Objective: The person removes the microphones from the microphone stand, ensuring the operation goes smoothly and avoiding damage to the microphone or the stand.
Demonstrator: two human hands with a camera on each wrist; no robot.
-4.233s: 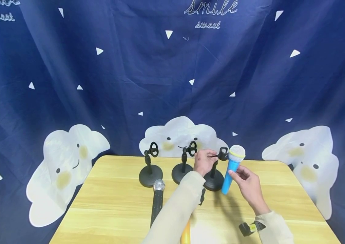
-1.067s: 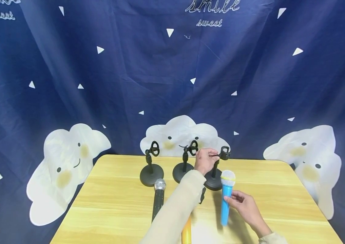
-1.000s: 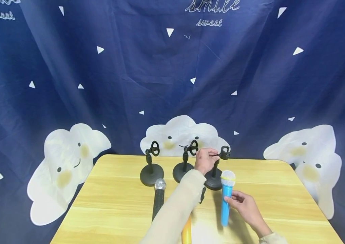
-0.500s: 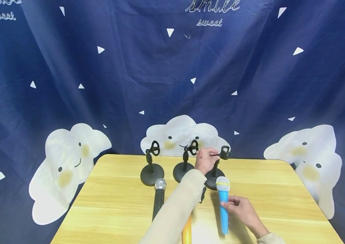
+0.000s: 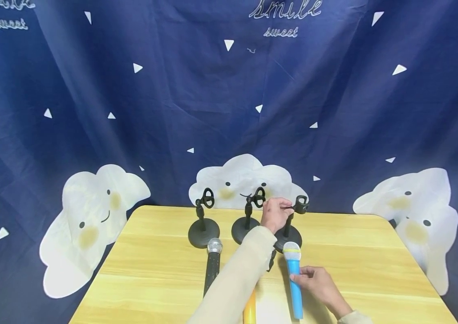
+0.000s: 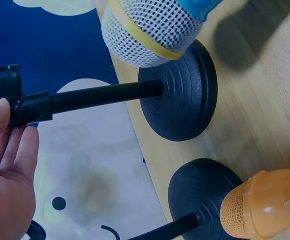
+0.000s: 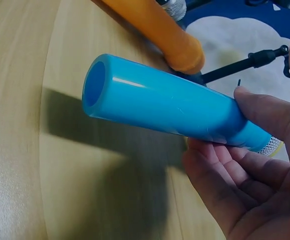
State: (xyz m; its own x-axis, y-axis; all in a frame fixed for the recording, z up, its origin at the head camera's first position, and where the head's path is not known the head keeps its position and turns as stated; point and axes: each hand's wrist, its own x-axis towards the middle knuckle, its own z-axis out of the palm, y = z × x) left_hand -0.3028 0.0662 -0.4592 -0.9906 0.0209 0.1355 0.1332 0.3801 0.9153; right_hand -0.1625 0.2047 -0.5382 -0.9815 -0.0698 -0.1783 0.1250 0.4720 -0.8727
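In the head view my left hand (image 5: 274, 215) pinches the black microphone stand farthest right, just behind its clip (image 5: 301, 204). The left wrist view shows the thumb on one side of the joint above the pole (image 6: 105, 96) and the fingers on the other. My right hand (image 5: 319, 285) holds a blue toy microphone (image 5: 295, 283) by its handle, between thumb and fingers. Its white mesh head, banded in yellow, points toward the stand's round base (image 5: 292, 238) and overlaps its front edge in this view. The hollow handle end shows in the right wrist view.
Two more black stands, the left one (image 5: 203, 233) and the middle one (image 5: 242, 227), stand along the table's back. A black microphone (image 5: 212, 265) with a silver head and an orange microphone (image 5: 250, 310) lie partly behind my left sleeve. A navy curtain (image 5: 229, 112) hangs behind.
My right hand has lowered the blue microphone from beside the right stand's clip, bringing it nearer and leftward, with its head now in front of the base. My left hand keeps its grip on the stand.
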